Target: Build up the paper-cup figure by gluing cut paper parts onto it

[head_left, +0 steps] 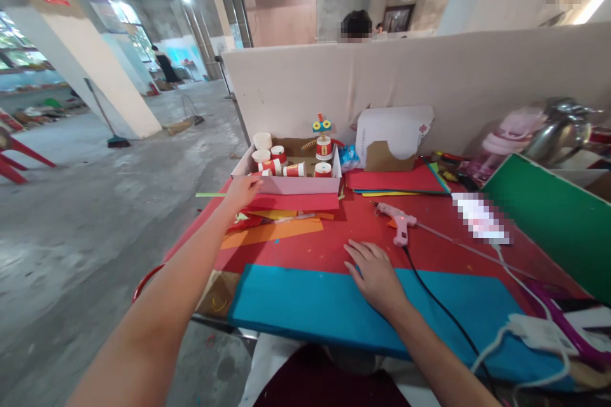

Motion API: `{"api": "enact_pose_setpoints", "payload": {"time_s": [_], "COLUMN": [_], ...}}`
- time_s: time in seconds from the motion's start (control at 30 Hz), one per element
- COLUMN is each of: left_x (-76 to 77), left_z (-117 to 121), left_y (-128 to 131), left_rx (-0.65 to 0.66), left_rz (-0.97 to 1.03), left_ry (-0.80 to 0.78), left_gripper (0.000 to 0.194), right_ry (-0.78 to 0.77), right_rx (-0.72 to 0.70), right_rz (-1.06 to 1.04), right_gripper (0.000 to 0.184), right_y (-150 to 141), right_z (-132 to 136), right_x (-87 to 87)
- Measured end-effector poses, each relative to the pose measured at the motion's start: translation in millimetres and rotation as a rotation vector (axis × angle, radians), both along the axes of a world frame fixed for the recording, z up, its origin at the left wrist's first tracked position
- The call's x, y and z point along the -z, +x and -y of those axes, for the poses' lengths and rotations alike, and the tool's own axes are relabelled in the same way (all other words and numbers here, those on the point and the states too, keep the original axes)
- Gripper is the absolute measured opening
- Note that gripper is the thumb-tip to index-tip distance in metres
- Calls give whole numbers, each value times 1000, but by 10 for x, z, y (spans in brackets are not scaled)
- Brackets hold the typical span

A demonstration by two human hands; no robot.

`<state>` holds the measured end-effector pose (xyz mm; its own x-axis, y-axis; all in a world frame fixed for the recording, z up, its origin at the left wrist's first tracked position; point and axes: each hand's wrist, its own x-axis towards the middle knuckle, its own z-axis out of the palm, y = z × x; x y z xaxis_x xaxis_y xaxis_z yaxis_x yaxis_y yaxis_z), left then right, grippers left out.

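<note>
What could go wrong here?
Burn: the glue gun lies just beyond the right hand and may be hot.
Snag: its cord crosses the blue sheet beside the right forearm, so a sweep could drag the glue gun.
Knock: the left hand is at the near left of the box; a slip might topple cups inside.

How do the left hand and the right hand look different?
The left hand reaches out to the box of cups, while the right hand lies across the blue sheet's far edge, near the glue gun. The left hand's fingers are bent; the right hand's are mostly straight, palm down. Both are bare.
</note>
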<state>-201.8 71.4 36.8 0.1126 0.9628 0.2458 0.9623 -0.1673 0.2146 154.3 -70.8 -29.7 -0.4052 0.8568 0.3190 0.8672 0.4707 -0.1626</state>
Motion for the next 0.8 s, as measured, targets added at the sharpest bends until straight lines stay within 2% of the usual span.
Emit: {"api": "enact_pose_setpoints", "payload": {"time_s": [0.1,0.27,0.4,0.53,0.7,0.8], "left_x": [37,134,163,171,205,245], "left_z": [-36,-106,-181,-179,-57,12], "left_y": [-85,37,121,79,-30,-88], "left_rx": [-136,-187,-135,-62,-16,-38], "left_rz": [-68,-127,-183,-186,-180,-169], "left_ry": [-40,-119,-188,-210,-226,-201], "left_gripper": [22,18,16,14,20,34], "right_ry": [3,11,19,10,-8,-9], "right_rx": [-2,-6,-8,-2,-4,-5], "right_rz": [1,-12,-19,-20,-5,-13], "right_gripper": [38,38,38,38,38,38], "right_y": [6,6,0,-3,-5,-5], "right_z": [-3,1,6,7,7,5], "right_x": [6,-2,-8,-8,-12,-10]}}
